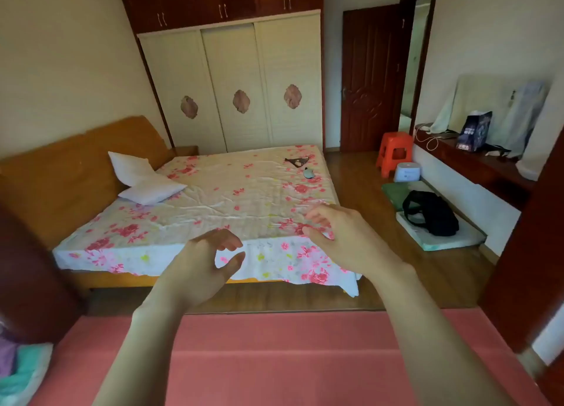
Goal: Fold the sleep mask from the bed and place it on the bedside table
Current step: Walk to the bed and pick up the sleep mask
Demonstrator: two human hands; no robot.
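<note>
Sleep mask [296, 162] lying dark and flat at far right corner of bed [232, 191], untouched. Left hand [204, 265] and right hand [338, 234] loosely spread, empty, well short. Approach step; next calls for walking round to reach it.

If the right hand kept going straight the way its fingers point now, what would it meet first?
Probably the floral bedsheet: the right hand, open and empty, points up-left over the bed's near corner. The dark items farther along lie right of that line; depth is uncertain.
</note>
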